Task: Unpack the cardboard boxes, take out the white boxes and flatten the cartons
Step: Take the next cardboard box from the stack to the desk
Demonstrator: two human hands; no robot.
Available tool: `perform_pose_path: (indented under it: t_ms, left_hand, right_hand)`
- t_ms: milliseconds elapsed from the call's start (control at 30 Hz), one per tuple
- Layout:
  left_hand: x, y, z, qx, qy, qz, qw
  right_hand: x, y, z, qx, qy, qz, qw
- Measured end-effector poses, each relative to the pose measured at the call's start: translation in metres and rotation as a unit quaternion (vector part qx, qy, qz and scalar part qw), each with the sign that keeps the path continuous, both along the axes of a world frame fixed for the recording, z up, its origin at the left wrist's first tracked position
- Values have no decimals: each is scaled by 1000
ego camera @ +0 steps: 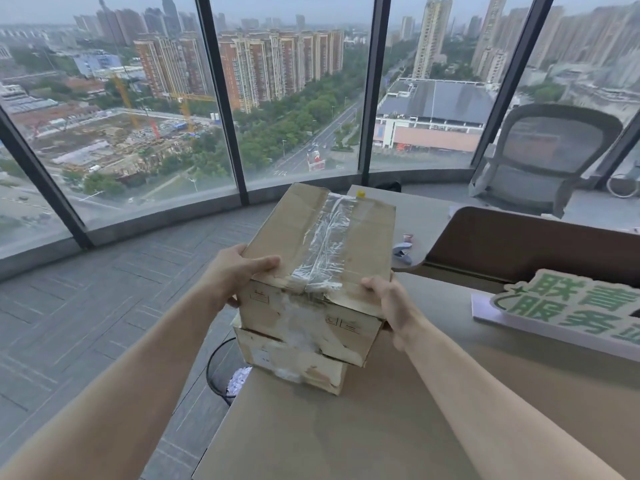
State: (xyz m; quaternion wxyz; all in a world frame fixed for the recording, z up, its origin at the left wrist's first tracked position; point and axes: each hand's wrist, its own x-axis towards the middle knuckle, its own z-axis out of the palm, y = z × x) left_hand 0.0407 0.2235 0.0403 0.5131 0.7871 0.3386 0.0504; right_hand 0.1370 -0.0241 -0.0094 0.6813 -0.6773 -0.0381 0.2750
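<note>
Two brown cardboard cartons are stacked on the left end of the desk. The top carton is sealed with crinkled clear tape along its lid. It rests slightly askew on the lower carton, whose front face is scuffed white. My left hand grips the top carton's near left corner, thumb on the lid. My right hand holds its near right corner. No white boxes are visible; the cartons are closed.
A green-and-white sign lies on the desk at right, behind it a brown partition. A small clip-like object lies on the far desk. A mesh office chair stands by the windows. A wire bin sits on the floor at the desk's left.
</note>
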Motion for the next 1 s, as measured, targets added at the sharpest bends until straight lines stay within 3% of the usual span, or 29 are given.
perform_pose_path:
  t_ms: [267,533,767,1000]
  left_hand:
    - [-7,-111,0,-24,-52,-29,998]
    - [-8,-301,-29,-67,-75,-35,994]
    - [-17,-463,-84,-51,-45,-51,996]
    - [-18,-550,-131,-46,9,-85,995]
  right_hand:
    - [-13,-114,17,-11,-61,-43,997]
    - [-28,-307,20,-32,-83,-56,995]
    - [-46,-473,-15,-71,-50,-73,993]
    - [-59,-564,-60,-112,-9,-94,989]
